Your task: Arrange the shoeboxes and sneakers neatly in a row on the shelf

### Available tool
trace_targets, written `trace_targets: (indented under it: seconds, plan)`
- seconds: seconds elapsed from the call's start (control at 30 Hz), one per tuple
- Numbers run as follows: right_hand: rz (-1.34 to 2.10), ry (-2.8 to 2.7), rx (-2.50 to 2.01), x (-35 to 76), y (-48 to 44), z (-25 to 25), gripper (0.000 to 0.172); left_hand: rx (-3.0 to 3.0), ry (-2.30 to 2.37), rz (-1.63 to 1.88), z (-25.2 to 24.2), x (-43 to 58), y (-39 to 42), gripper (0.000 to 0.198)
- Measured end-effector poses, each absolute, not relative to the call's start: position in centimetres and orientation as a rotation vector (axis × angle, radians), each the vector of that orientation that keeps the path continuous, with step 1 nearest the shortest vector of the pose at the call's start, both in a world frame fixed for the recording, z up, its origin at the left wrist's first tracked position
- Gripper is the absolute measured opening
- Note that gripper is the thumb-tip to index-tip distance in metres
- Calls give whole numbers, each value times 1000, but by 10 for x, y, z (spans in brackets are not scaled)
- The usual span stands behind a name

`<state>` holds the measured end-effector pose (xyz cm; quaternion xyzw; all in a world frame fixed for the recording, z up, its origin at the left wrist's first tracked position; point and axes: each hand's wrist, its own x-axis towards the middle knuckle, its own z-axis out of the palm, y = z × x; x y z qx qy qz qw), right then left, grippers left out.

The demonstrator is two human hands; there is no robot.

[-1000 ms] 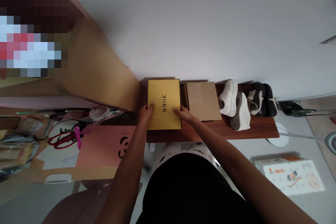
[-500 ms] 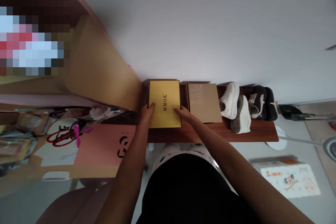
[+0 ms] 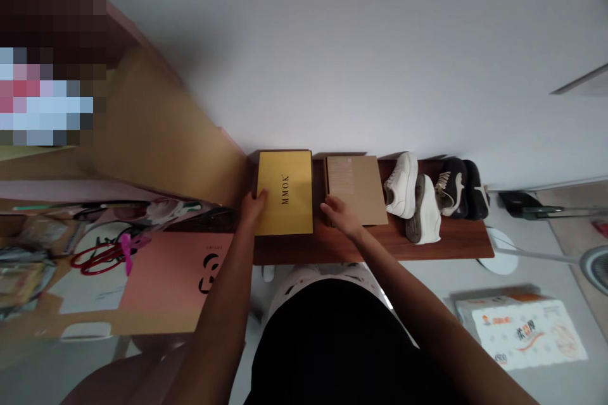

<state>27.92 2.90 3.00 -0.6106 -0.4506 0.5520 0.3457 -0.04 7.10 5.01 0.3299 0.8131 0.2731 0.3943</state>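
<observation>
A flat gold rectangular cardboard box [image 3: 289, 205] lies on the reddish-brown wooden shelf [image 3: 304, 249], at 9 o'clock of a plain brown cardboard box [image 3: 367, 186]. The left hand [image 3: 252, 207] laps its thumb over the gold box's 9 o'clock edge, grip unclear; the right hand [image 3: 342, 216], half-curled, holds nothing visible. Light, level pressure should keep the gold box square.

On the brown wooden bench [image 3: 294, 250], a gold box [image 3: 286, 218] sits near the left edge, a cardboard box [image 3: 365, 193] beside it, apart. Then come white shoes [image 3: 403, 185], their tilt hard to judge, and dark shoes [image 3: 455, 190] by the right edge.
</observation>
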Motion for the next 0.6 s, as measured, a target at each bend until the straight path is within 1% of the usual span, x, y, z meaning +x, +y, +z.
trace_targets:
  seconds: [0.1,0.17,0.23,0.3,0.37,0.5,0.6]
  plan:
    - [1271,-1063,-1646,339,23,42,65,1005,2200,880,63,23,67,63]
    - [1163,-1044,-1736,377,22,47,63,1103,2115,1019,68,55,64,63]
    - [1085,-1055,-1835,406,26,49,60,1142,1922,1070,67,98,62,59]
    - [1040,-1085,-1893,423,32,45,57,1101,1723,1027,60,141,62,57]
    - [1014,-1116,-1937,430,40,39,58,1012,1630,943,46,176,63,58]
    - [1011,-1135,-2061,430,54,22,62,873,1755,817,14,209,62,60]
    - [1091,-1170,-2077,431,60,11,54,778,1758,799,-3,213,55,61]
